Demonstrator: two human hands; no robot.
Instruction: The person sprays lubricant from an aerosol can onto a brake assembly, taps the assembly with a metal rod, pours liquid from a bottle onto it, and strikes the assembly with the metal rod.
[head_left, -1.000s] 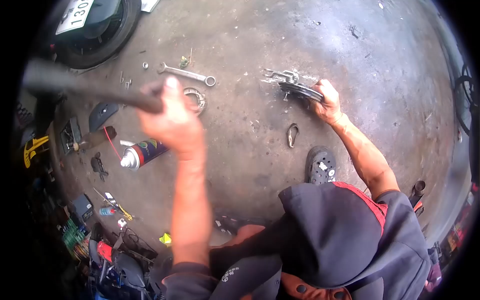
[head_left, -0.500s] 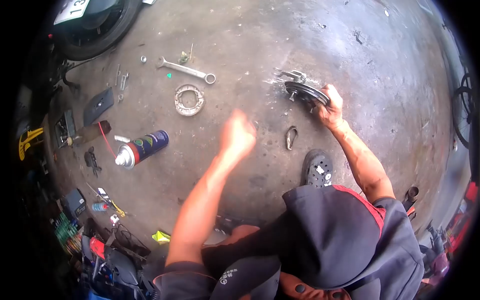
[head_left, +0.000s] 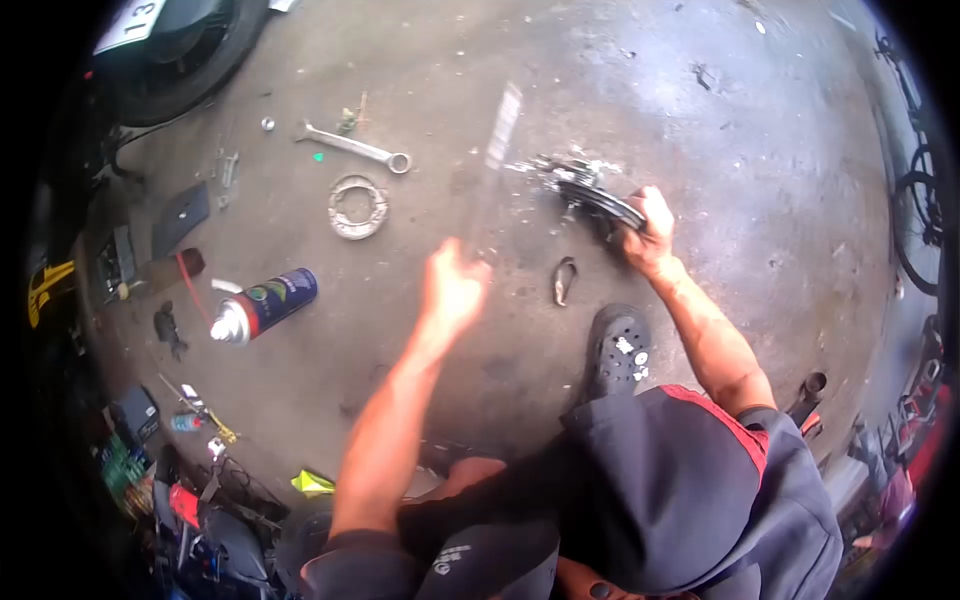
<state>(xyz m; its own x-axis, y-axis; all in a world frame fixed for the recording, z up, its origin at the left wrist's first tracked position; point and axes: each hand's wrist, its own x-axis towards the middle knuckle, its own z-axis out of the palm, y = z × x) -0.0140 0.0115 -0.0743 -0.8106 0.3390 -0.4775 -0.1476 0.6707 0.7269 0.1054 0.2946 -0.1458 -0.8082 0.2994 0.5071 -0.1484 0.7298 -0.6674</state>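
Observation:
My right hand [head_left: 648, 238] is closed round the rim of a dark round drum brake plate [head_left: 600, 203], held tilted close to the floor. White crumbs lie round its far end. My left hand [head_left: 455, 290] is a fist in the middle of the view. A long, thin tool with a pale far end [head_left: 505, 125] reaches forward from it, too smeared by motion to tell its kind. A small bent dark piece [head_left: 565, 282] lies on the floor between the hands. To the left lie a ring of brake shoes [head_left: 338, 205] and a combination wrench [head_left: 355, 146].
A spray can [head_left: 270, 303] with a red straw lies on its side at left. My shoe [head_left: 618, 350] stands below the right hand. A motorcycle wheel [head_left: 200, 75] is at the upper left, a dark flat plate [head_left: 180, 218] below it. Assorted gear lines the lower left.
My left hand has shifted slightly left and down, and the blurred tool now shows ahead of it. The brake plate tips slightly differently in my right hand. The whole view has shifted a little.

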